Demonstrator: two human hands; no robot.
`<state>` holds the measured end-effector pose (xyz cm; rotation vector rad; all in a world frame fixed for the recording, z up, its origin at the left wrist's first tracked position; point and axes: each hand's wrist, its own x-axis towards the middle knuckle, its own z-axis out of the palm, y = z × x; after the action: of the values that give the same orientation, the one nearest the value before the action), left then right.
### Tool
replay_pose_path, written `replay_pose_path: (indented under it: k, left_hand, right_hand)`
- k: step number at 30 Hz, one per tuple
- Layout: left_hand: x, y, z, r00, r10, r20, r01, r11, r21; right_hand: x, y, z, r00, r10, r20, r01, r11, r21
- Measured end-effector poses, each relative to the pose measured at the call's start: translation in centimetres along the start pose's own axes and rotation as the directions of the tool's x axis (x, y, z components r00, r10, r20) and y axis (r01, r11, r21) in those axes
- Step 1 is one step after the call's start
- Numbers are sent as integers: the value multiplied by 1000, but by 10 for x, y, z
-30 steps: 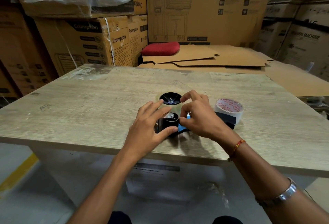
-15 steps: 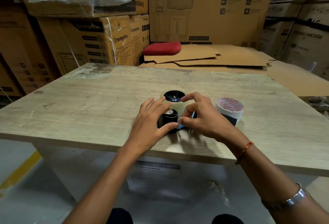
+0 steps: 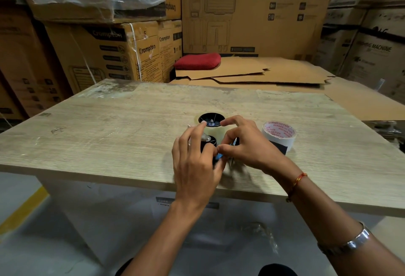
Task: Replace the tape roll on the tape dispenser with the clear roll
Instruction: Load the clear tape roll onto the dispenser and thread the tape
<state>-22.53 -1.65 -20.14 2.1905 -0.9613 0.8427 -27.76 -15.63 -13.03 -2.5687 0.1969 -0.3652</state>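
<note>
While the tape dispenser point(image 3: 209, 144) lies on its side on the worktop point(image 3: 109, 135), we see from the head view the clear roll point(image 3: 213, 130) seated on its hub, axis pointing up, just beyond both hands. Our left hand point(image 3: 195, 166) is nearer the roller, fingers extended, thumb meeting our right hand point(image 3: 245, 146), whose grip pinches something at the blue blade end; what exactly, we cannot tell. The white roll point(image 3: 279, 134) stands just right of our right hand. Compared with half a second ago, our left fingers have lifted and reach toward the hub.
</note>
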Motion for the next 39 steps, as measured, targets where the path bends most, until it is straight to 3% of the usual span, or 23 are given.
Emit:
replay_pose_path:
  k: [5,14,19,23,29,33,39]
  left_hand:
    - [-4,-4,3,998,-47,-49,48,998,37]
    - [-1,0,3,989,-150,-17,150,988,22]
    - [0,-4,3,985,-173,2,173,985,-27]
    - [1,-4,2,983,-183,-10,182,981,-69]
    - [5,-8,2,963,-268,14,265,942,-205]
    - [8,-9,1,967,-246,62,253,939,-235]
    - [6,-14,0,977,-190,96,208,946,-249]
  right_hand:
    - [-1,-3,6,999,-1,-41,0,999,-32]
    - [10,-11,21,995,1,-100,-12,994,-105]
    - [6,-6,22,991,-76,-114,52,979,-199]
    - [2,5,14,967,-99,-236,84,994,-75]
    - [-2,31,3,992,-89,84,109,957,-269]
    - [3,36,11,994,-108,35,113,902,-417]
    - [6,39,11,994,-110,29,112,913,-392]
